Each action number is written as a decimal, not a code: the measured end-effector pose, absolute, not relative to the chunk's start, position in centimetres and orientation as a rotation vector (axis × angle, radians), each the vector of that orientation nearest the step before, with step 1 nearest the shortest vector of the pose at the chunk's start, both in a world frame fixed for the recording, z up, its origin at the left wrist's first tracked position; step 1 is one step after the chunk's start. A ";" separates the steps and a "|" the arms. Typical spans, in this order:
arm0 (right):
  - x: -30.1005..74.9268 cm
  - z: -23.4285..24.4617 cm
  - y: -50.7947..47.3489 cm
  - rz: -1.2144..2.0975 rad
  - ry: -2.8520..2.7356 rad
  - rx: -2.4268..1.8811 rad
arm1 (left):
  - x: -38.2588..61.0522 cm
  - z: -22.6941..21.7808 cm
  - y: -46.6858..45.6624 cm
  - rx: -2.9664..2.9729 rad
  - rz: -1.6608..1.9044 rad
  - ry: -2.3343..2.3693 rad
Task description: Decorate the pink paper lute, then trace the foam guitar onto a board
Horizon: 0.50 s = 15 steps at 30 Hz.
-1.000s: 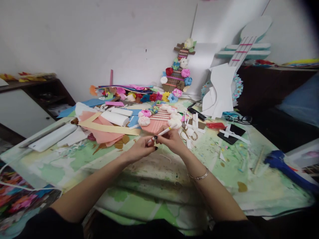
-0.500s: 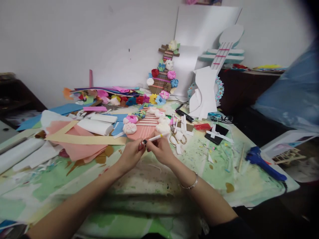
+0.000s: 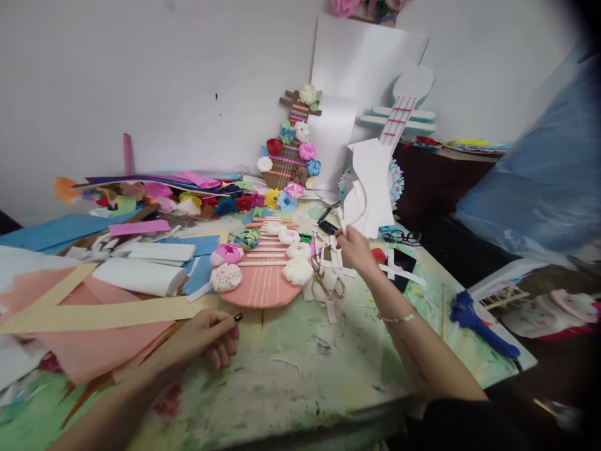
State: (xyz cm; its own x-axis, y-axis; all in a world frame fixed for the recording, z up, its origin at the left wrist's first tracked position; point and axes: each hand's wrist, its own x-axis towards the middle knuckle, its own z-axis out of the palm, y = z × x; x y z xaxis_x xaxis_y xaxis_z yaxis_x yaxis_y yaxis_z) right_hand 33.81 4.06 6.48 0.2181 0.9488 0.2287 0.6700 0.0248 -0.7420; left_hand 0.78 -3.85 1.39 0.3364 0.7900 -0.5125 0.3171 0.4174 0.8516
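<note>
My right hand (image 3: 354, 250) is closed around a slim white pen (image 3: 341, 218), raised over the far right of the worktable. Close below it lie gold-handled scissors (image 3: 328, 289) and several white paper strips (image 3: 347, 270). My left hand (image 3: 213, 338) hovers low at the near left, fingers loosely curled, with nothing visible in it. Just beyond it lies a pink paper guitar (image 3: 263, 291) with white strings, striped bars and pink, white and green crumpled-paper flowers along its sides.
Pink tissue sheets (image 3: 107, 341), a cream strip (image 3: 141, 315) and a white roll (image 3: 138, 277) crowd the left. A brown flowered guitar (image 3: 282, 169) leans at the back. Eyeglasses (image 3: 404, 237), a black flat object (image 3: 401, 266) and a blue glue gun (image 3: 483, 326) lie on the right.
My hands, together at the pen before, have parted. The right has carried the pen away to the right and farther back; the left has moved left. The view has shifted, showing more of the pink guitar.
</note>
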 end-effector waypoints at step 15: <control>31.6 0.8 9.5 0.331 -1.735 -2.316 | 2.1 1.2 0.1 0.487 0.997 1.059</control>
